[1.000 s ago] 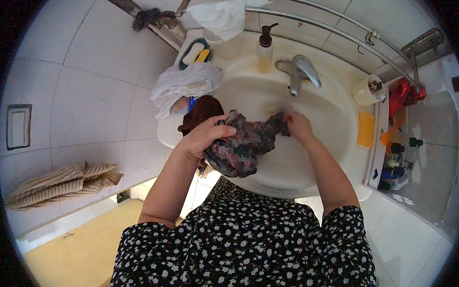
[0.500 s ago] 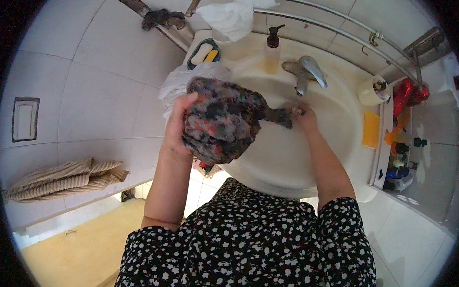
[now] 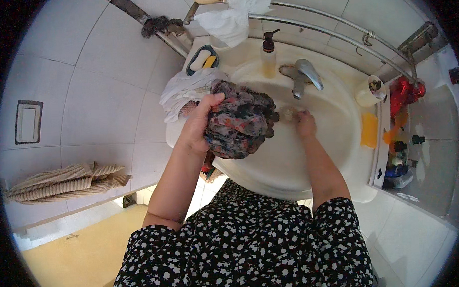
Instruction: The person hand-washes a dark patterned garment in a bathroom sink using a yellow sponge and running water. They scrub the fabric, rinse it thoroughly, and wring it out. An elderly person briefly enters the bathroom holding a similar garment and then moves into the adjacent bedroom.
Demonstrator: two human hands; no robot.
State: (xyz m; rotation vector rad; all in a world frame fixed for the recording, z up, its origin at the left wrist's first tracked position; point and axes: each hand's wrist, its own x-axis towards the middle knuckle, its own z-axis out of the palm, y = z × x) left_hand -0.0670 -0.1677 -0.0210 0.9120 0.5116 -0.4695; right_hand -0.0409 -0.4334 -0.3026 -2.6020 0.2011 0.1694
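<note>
My left hand [image 3: 204, 119] grips a bunched dark cloth [image 3: 241, 120] with a grey, black and reddish pattern, thumb on top. The bundle is held up over the left side of the white sink [image 3: 276, 169]. Down in the basin, below the faucet [image 3: 303, 80], my right hand [image 3: 305, 124] is closed, fingers curled. It is apart from the cloth, beside the drain [image 3: 289, 113]. Whatever its fingers hold, if anything, is hidden.
White cloths [image 3: 190, 91] lie on the sink's left rim, near a soap dish [image 3: 202, 59]. A pump bottle [image 3: 268, 56] stands behind the basin. At right are a cup [image 3: 372, 91] and a yellow sponge [image 3: 369, 130]. A metal towel rail [image 3: 332, 34] runs above.
My right hand has let go of the cloth's loose end and sits slightly lower in the basin. My left hand has moved right with the cloth, which is now more compactly bunched.
</note>
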